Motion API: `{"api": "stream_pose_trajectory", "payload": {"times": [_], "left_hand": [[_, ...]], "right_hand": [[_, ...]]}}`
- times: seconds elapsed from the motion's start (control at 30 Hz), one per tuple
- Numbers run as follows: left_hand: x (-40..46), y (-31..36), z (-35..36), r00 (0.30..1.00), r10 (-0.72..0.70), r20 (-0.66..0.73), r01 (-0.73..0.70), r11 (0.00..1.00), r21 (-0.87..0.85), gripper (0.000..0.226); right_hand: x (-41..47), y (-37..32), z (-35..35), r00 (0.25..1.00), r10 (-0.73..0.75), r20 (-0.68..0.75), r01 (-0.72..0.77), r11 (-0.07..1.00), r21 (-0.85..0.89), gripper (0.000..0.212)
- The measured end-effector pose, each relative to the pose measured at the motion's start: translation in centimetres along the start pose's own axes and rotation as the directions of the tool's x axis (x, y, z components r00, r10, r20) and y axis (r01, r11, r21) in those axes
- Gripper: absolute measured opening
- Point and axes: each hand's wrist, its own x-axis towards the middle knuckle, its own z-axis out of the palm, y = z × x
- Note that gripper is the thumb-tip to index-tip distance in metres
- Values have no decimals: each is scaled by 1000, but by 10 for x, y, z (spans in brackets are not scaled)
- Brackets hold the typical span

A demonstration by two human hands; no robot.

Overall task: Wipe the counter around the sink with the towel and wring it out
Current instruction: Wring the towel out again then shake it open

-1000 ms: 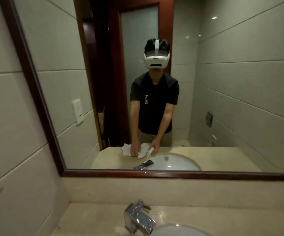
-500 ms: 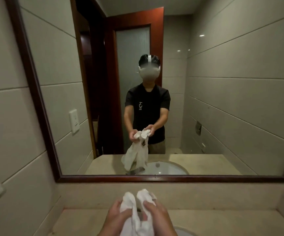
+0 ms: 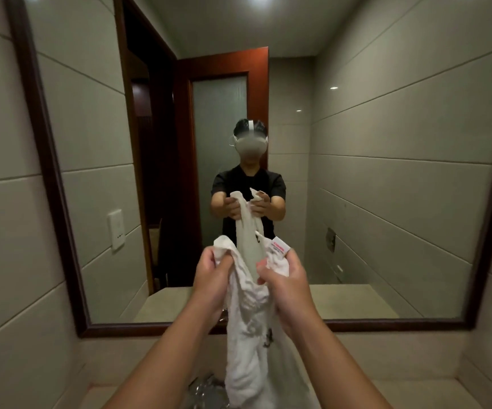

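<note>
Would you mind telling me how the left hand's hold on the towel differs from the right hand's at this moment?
The left hand bunches the towel's left top corner in a closed grip, while the right hand pinches the right corner that bears the red-printed label. The left hand sits slightly higher and further left; the right hand sits lower. Both grip the towel's top edge, letting the rest hang in front of the mirror.

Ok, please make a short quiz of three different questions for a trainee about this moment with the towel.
1. True or false: the towel lies flat on the counter.
2. Which hand grips the towel corner that bears the label? A) left hand B) right hand
3. Fill in: the towel hangs down in front of the ____.

Key:
1. False; the left hand and right hand hold it up.
2. B
3. mirror
</note>
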Motion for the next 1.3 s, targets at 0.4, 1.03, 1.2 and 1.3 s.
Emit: {"api": "stream_pose_trajectory", "payload": {"times": [0.4, 1.03, 1.2, 1.3], "left_hand": [[3, 79, 42, 978, 132, 165, -92, 969, -229, 18], [4, 110, 37, 901, 18, 434, 168, 907, -387, 27], [18, 113, 39, 901, 86, 425, 103, 910, -402, 51], [19, 112, 45, 941, 114, 319, 45, 892, -450, 51]], "right_hand": [[17, -76, 3, 980, -198, 4, 198, 980, 12, 19], [-13, -15, -25, 925, 310, 217, -342, 931, 129, 66], [-43, 62, -42, 883, 292, 367, -244, 955, -171, 115], [-38, 84, -25, 944, 231, 234, -156, 941, -301, 124]]}}
